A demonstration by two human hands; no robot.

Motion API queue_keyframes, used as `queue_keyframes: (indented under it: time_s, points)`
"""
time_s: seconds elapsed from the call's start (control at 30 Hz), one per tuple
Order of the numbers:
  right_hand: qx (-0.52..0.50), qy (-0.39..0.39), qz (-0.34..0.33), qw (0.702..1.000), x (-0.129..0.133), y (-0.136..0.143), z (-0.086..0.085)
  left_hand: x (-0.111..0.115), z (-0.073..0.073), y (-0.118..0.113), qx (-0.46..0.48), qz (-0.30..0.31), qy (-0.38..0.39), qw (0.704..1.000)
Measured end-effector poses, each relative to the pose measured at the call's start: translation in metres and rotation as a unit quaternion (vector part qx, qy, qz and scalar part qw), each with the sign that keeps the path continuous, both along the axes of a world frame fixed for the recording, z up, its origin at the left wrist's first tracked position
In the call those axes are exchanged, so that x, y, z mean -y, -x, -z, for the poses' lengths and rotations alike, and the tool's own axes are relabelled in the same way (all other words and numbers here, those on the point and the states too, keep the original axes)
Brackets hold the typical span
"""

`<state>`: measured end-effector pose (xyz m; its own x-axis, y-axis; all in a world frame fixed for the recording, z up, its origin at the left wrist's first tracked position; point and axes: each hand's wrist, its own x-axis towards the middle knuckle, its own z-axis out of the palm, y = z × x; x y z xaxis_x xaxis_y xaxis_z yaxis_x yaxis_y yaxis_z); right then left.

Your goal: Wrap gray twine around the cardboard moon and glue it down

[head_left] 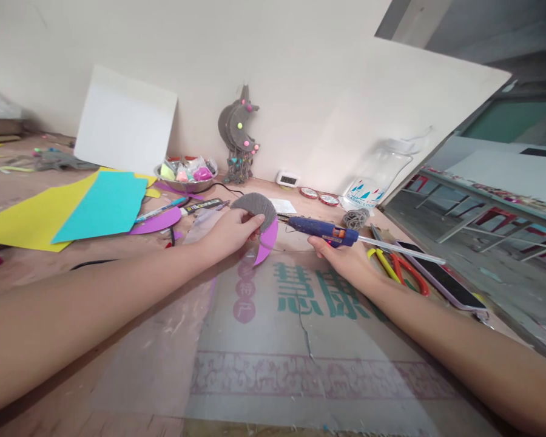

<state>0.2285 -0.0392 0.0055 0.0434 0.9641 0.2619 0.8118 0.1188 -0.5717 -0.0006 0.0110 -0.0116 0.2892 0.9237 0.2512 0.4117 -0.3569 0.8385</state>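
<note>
My left hand (236,229) pinches a crescent moon cutout (267,241) between thumb and fingers. Most of the crescent is covered in grey yarn, while its lower tip shows bare purple. In my right hand (341,254) is a blue hot glue gun (318,229), its nozzle pointing left at the crescent's edge, close to it. I cannot tell whether the nozzle touches. A clear glue stick (403,250) sticks out of the gun's back end. A thin grey strand of yarn (284,250) trails from the crescent toward the right hand.
A printed plastic sheet (264,376) covers the table before me. Scissors (409,270) and a phone (441,279) lie at right, near a yarn ball (355,218) and a glass jar (377,173). Coloured sheets (100,209) and a bowl (195,184) lie left. A decorated grey moon (236,130) hangs behind.
</note>
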Motion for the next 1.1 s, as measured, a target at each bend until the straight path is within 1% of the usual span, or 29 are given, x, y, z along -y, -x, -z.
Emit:
queue_keyframes:
  time_s: [0.13,0.47,0.63,0.7,0.8,0.97,1.1]
  points:
    - [-0.002,0.003,0.008,1.0,0.002,0.002,-0.001,0.004,-0.004,0.0,-0.005,0.014,0.004,1.0]
    - [-0.007,-0.052,-0.03,0.998,-0.001,0.002,0.0,0.007,-0.007,0.0,0.001,0.028,0.024,0.999]
    - [-0.007,-0.011,-0.011,1.0,-0.003,-0.001,0.001,0.008,-0.007,0.0,0.01,0.032,0.032,0.999]
    - [-0.007,-0.008,-0.021,1.0,-0.005,-0.003,0.001,0.007,-0.006,0.0,0.008,0.025,0.034,0.999]
    - [0.002,-0.03,-0.055,0.998,-0.009,-0.008,0.001,0.005,-0.005,0.0,0.012,0.013,0.029,0.999]
    - [-0.008,-0.058,-0.082,0.995,-0.017,-0.013,-0.007,0.004,-0.004,0.001,0.028,0.022,0.039,0.999]
    - [-0.021,-0.069,-0.056,0.996,-0.025,-0.018,-0.018,0.002,-0.001,0.0,0.051,0.029,0.047,0.997]
